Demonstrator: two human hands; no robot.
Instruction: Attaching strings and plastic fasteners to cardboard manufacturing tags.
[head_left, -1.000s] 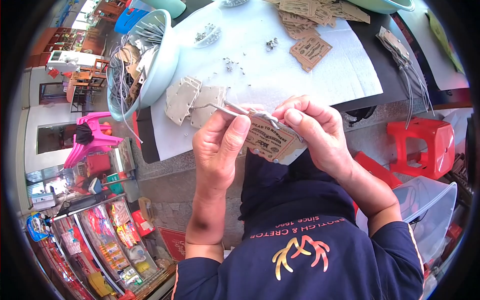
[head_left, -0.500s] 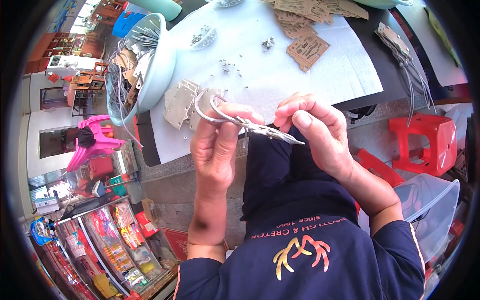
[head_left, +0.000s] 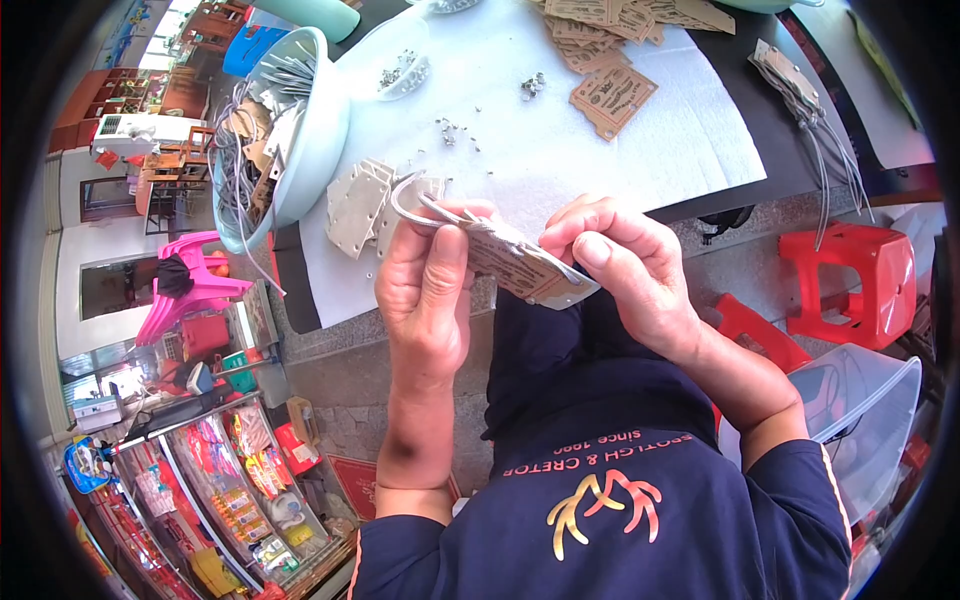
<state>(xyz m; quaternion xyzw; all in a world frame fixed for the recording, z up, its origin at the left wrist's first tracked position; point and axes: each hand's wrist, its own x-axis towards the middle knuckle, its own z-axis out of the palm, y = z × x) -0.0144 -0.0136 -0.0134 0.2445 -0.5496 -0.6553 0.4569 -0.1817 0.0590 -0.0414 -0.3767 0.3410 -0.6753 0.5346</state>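
Between the thumb and fingers of my left hand is a thin brown printed cardboard card, held tilted above my lap. A grey cord is laced along the card's upper edge and loops up over my left fingers. My right hand is at the card's right end, its thumb and fingers pinched together. What the right fingertips hold is too small to make out. Just beyond my left hand, a stack of pale cards with holes lies on the white sheet.
A pale blue basin of corded cards stands at the left table edge. Small metal pieces lie scattered, some in a clear dish. Brown cards are piled far right, near a corded bundle. Red stools stand right.
The card has turned from nearly edge-on to show its brown printed face. My right hand has shifted slightly left and is closer against the card's end.
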